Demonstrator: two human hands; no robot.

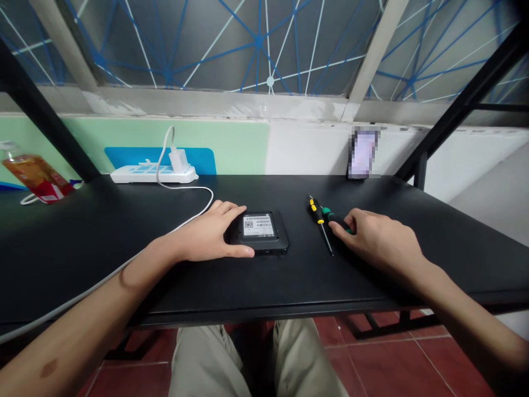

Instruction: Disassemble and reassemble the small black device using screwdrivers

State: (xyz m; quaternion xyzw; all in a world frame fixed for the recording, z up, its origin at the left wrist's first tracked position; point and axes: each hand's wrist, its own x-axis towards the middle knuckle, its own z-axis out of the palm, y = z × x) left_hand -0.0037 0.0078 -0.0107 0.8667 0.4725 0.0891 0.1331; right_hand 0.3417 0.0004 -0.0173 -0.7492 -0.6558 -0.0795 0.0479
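Black device (pixel 259 232): flat on desk, near centre, at left hand.
Window (pixel 223 49): across the back, frosted grey, crossed by blue and white lines.
Desk (pixel 248 286): black top, dark metal frame bars rising at both sides.
Floor (pixel 367 364): red tiles, visible below desk edge.
Wall strip (pixel 243 146): pale green to left, white to right.
Trousers (pixel 206 361): beige, under front edge.
Left hand (pixel 212 231): moderately spread, holding left end of black device between thumb at near edge and fingers at far corner.
Right hand (pixel 382 240): narrow, fingers curled round green-and-black screwdriver (pixel 339 224), right of device.
Power strip (pixel 144 175): white, at rear left against blue panel (pixel 206 160).
Bottle (pixel 37 171): far left, amber contents, red-and-white label, tilted in view.
Phone-shaped object (pixel 362 154): leaning on white wall, rear right, front pixelated.
Cable (pixel 194 188): white, from charger (pixel 179 160) on strip, past left forearm, off lower left.
Yellow-and-black screwdriver (pixel 320 218): lying just beside the green one, shaft toward front edge.
Sticker (pixel 258 225): white, on device's top face, QR code at left, print too small to read.
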